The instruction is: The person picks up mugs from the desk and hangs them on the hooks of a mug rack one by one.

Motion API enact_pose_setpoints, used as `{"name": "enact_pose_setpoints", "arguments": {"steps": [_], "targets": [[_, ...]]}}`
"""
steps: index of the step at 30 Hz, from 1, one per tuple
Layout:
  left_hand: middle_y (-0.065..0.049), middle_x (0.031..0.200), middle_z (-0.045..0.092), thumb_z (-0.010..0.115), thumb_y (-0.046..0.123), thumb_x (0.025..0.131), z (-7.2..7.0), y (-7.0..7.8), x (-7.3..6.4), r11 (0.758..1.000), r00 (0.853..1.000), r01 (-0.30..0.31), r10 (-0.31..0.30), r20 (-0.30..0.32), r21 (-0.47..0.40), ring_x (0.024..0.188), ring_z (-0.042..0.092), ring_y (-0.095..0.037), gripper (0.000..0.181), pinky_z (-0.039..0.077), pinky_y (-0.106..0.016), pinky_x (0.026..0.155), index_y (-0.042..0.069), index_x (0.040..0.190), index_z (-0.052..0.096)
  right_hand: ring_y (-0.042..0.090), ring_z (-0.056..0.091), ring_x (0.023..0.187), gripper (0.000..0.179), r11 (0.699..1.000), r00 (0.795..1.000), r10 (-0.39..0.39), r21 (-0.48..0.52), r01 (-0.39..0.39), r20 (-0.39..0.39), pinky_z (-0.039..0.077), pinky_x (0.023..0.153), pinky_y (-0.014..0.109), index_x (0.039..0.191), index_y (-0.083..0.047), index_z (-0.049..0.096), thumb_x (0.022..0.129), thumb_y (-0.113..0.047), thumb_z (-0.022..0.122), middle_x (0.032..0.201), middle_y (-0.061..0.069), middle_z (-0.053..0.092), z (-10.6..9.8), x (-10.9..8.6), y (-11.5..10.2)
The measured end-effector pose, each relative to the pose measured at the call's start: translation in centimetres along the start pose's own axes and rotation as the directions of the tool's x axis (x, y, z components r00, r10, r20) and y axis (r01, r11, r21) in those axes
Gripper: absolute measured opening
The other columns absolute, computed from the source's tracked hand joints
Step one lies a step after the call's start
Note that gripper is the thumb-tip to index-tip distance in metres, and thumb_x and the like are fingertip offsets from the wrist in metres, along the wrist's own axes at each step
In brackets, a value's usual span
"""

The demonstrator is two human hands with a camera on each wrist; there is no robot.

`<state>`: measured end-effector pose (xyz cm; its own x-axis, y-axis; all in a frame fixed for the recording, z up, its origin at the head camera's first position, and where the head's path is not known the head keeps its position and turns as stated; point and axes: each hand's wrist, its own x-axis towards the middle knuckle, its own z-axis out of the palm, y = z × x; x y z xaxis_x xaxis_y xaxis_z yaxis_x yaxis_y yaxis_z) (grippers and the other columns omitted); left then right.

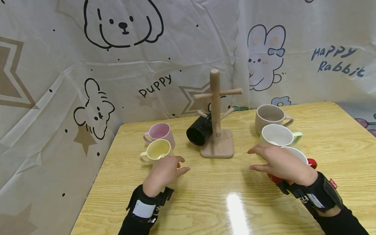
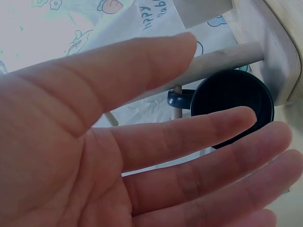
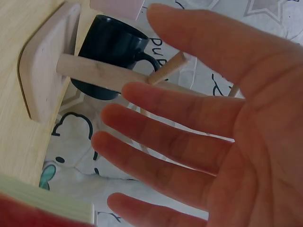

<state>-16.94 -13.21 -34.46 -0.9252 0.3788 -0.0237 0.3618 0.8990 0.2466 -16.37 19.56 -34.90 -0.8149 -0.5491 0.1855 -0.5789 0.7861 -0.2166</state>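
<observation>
A wooden mug tree [image 1: 215, 107] stands toward the back of the table, with a black mug [image 1: 199, 131] hung by its handle on a lower peg, mouth tilted outward. My left hand [image 1: 164, 173] hovers just in front of the yellow mug [image 1: 160, 149], fingers extended and holding nothing; the pink mug [image 1: 161, 132] is behind. On the right side, my right hand [image 1: 282, 163] is over the red mug [image 1: 276, 179] and partly hides it, its fingers extended and its palm bare in the right wrist view. Behind that mug stand a white mug with a pale green handle [image 1: 277, 135] and a taupe mug [image 1: 268, 117].
The wooden table [image 1: 205, 202] meets a patterned cloth [image 1: 182, 42] hanging along the back and left side. Other pegs [image 1: 232, 91] stick out from the mug tree's post at two heights. A bright light reflection lies on the tabletop near the front.
</observation>
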Motion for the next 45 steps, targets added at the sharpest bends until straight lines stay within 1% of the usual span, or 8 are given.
{"name": "enact_pose_setpoints", "arguments": {"steps": [5,9,13,15,18,23,34,45], "targets": [[-0.004,0.076,0.065,0.063,0.031,0.080,-0.3,-0.2,0.0,0.997,0.995,-0.033,0.027,-0.094,-0.068,0.067,0.056,-0.014,0.032,0.047,-0.031,0.060,0.006,0.100,0.065,0.017,0.058,0.089,0.041,1.000,1.000,-0.008,0.006,0.007,0.008,0.051,0.073,0.036,0.105,-0.009,0.062,0.078,-0.039,0.063,0.101,0.007,0.063,0.2,0.1,-0.1],[-0.004,0.083,0.068,0.064,0.025,0.079,-1.4,-1.4,-0.3,0.980,0.966,-0.124,0.083,-0.246,-0.155,0.077,0.060,-0.015,0.028,0.051,-0.035,0.070,0.007,0.101,0.065,0.017,0.058,0.090,0.042,1.000,1.000,-0.007,0.009,0.007,0.015,0.051,0.074,0.036,0.106,-0.009,0.062,0.078,-0.040,0.062,0.102,0.007,0.063,0.1,0.1,0.1],[-0.011,0.096,0.068,0.064,0.015,0.078,-3.4,-4.6,-0.7,0.966,0.939,-0.084,-0.006,-0.344,-0.246,0.092,0.059,-0.022,0.031,0.049,-0.043,0.080,0.005,0.107,0.063,0.016,0.057,0.089,0.040,1.000,1.000,-0.004,0.011,0.004,0.012,0.051,0.073,0.036,0.105,-0.010,0.062,0.078,-0.039,0.062,0.101,0.005,0.063,-0.1,-0.2,0.3],[-0.015,0.104,0.066,0.063,0.010,0.077,-3.9,-6.8,-0.9,0.960,0.940,-0.007,-0.089,-0.330,-0.278,0.099,0.057,-0.028,0.034,0.047,-0.047,0.083,0.003,0.111,0.061,0.015,0.057,0.088,0.040,1.000,1.000,-0.005,0.014,0.005,0.004,0.051,0.073,0.035,0.104,-0.011,0.063,0.078,-0.040,0.063,0.100,0.004,0.063,-0.1,-0.4,0.5],[-0.021,0.115,0.059,0.061,0.005,0.077,-3.9,-9.9,-0.9,0.951,0.961,0.117,-0.182,-0.210,-0.287,0.107,0.051,-0.036,0.039,0.044,-0.052,0.086,0.000,0.116,0.057,0.014,0.057,0.087,0.040,1.000,1.000,-0.009,0.026,0.009,-0.001,0.051,0.072,0.034,0.104,-0.011,0.063,0.078,-0.042,0.062,0.099,0.003,0.063,-0.1,-0.7,0.6],[-0.024,0.113,0.059,0.065,0.008,0.074,-2.3,-12.6,0.0,0.944,0.978,0.184,-0.205,-0.047,-0.273,0.101,0.053,-0.037,0.039,0.044,-0.051,0.085,-0.004,0.111,0.059,0.015,0.057,0.088,0.040,0.999,1.000,-0.005,0.042,0.004,0.022,0.051,0.072,0.034,0.104,-0.012,0.063,0.078,-0.043,0.061,0.099,0.003,0.063,0.1,-0.7,0.7],[-0.011,0.081,0.068,0.066,0.008,0.073,-1.0,-12.9,0.7,0.970,0.973,0.175,-0.197,-0.121,-0.167,0.075,0.056,-0.021,0.013,0.044,-0.042,0.070,0.004,0.084,0.071,0.014,0.057,0.088,0.038,0.999,0.998,-0.007,0.042,0.004,0.058,0.051,0.073,0.035,0.105,-0.012,0.063,0.078,-0.039,0.062,0.100,0.003,0.063,0.2,-0.3,0.6],[-0.002,0.065,0.056,0.066,0.013,0.075,-2.4,-9.7,-0.1,0.991,0.976,0.041,-0.067,-0.207,-0.125,0.061,0.044,-0.014,0.006,0.039,-0.031,0.056,0.008,0.074,0.066,0.013,0.057,0.088,0.038,0.999,0.998,-0.017,0.040,0.015,0.065,0.051,0.074,0.034,0.104,-0.011,0.063,0.078,-0.040,0.062,0.099,0.003,0.064,0.1,0.0,0.5]]}}
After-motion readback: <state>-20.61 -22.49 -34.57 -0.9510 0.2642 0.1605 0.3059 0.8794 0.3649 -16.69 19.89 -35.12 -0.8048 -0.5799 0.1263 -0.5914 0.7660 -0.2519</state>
